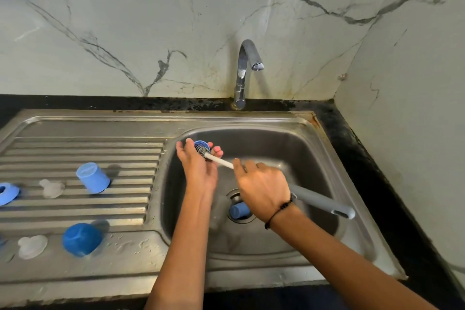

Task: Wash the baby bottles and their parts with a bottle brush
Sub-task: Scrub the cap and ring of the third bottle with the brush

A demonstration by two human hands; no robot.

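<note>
Over the steel sink basin (pixel 297 148), my left hand (pixel 198 166) holds a blue bottle ring (pixel 201 145) between fingers and thumb. The bristle head of the bottle brush (pixel 324 202) sits inside that ring. My right hand (pixel 261 186) grips the brush's white shaft, and its grey handle sticks out to the right past my wrist. A blue bottle part (pixel 239 210) lies on the drain beneath my right hand. On the drainboard (pixel 83 148) stand a light blue cap (pixel 93 177), a darker blue cap (pixel 81 239), two clear nipples (pixel 51 187) (pixel 32 246) and a blue ring (pixel 7 192).
A chrome tap (pixel 245 70) rises behind the basin with no water running. A marble wall closes the back and right side. A black counter edge (pixel 352 148) borders the sink on the right.
</note>
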